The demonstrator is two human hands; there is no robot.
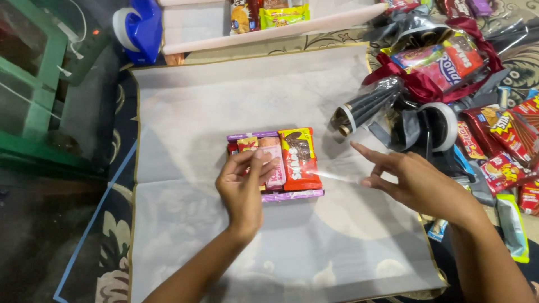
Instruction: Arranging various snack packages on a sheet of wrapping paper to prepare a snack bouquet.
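Note:
A small stack of snack packets [292,160], red, pink and purple, lies in the middle of a large sheet of white wrapping paper [191,112]. My left hand [244,185] rests on the left side of the stack, fingers pressing on the pink packet. My right hand [410,177] hovers to the right of the stack with fingers spread, and a strip of clear tape [337,177] stretches from its fingertips to the red packet.
A pile of snack packets [505,146], rolls of dark film [365,106], a tape roll [443,126] and a red-ribboned bundle [443,62] lie to the right. A blue tape dispenser [140,28] and a white box [269,22] sit at the top. Green furniture [39,95] stands left.

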